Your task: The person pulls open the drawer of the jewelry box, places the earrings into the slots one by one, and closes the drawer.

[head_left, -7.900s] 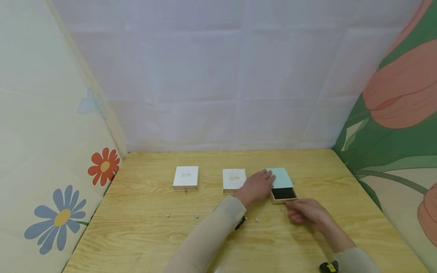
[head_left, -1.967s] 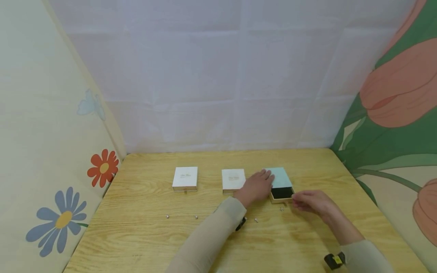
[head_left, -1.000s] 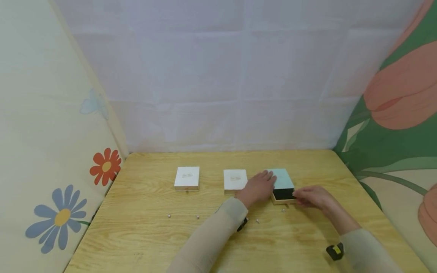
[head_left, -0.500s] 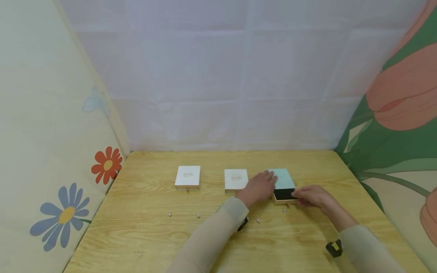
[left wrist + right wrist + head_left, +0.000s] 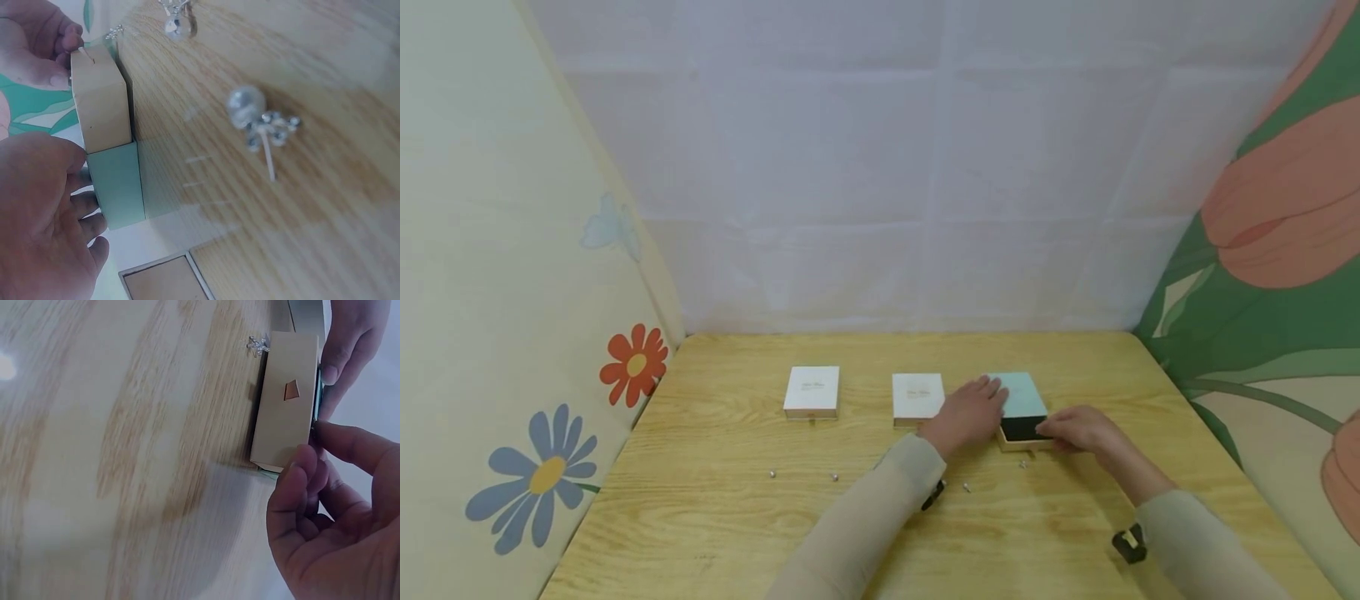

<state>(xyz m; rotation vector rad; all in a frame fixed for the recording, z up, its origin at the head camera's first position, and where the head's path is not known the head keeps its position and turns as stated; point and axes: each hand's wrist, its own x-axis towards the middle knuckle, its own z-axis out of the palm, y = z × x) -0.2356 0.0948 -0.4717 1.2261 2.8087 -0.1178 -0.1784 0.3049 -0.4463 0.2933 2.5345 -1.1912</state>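
Observation:
A mint-green jewelry box [image 5: 1018, 396] stands at the right with its cream drawer [image 5: 284, 403] partly pulled out and black lining [image 5: 1022, 428] showing. My left hand [image 5: 970, 412] rests on the box's left side, fingers extended over the cover. At the drawer's front right corner is my right hand [image 5: 1082, 429], with curled fingers and its thumb tip by the black lining. Whether it pinches the lining, the rim or something small is hidden. A pearl earring [image 5: 247, 107] lies near my left wrist. Just before the drawer lies another silvery earring [image 5: 256, 345].
Two white boxes with gilt lettering, a middle one [image 5: 917, 396] and a left one [image 5: 812, 390], stand in line with the green box. Further small earrings, a left one [image 5: 772, 474] and another [image 5: 834, 477], lie on the wooden table [image 5: 700, 533]. A white cloth [image 5: 812, 167] hangs behind.
My right hand has gone from below the drawer's front to its right corner, then slightly left over the black lining. My left hand stays on the green box. The earrings lie where they were.

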